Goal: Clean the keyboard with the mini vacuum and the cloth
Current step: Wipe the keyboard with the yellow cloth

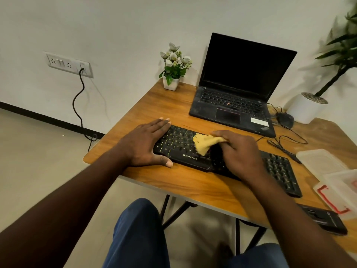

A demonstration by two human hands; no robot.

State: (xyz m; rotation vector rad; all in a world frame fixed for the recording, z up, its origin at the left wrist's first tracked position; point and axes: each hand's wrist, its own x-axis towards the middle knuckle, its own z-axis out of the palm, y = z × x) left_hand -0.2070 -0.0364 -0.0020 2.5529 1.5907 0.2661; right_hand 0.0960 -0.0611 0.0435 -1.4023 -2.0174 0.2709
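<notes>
Keyboard (190,157) at centre of frame, slantwise on wooden table (173,105), just below open laptop (237,88). Yellow cloth (204,142) bunched on middle keys, pinched in curled fingers of right hand (239,151); left hand (146,144) flat, fingers straight, pressing down keyboard's left end. Likely risks: cloth edge snagging and lifting a keycap under a hard drag, or board skidding toward near table edge if left-hand pressure eases; thin cable (286,149) right of centre also open to a tug.
</notes>
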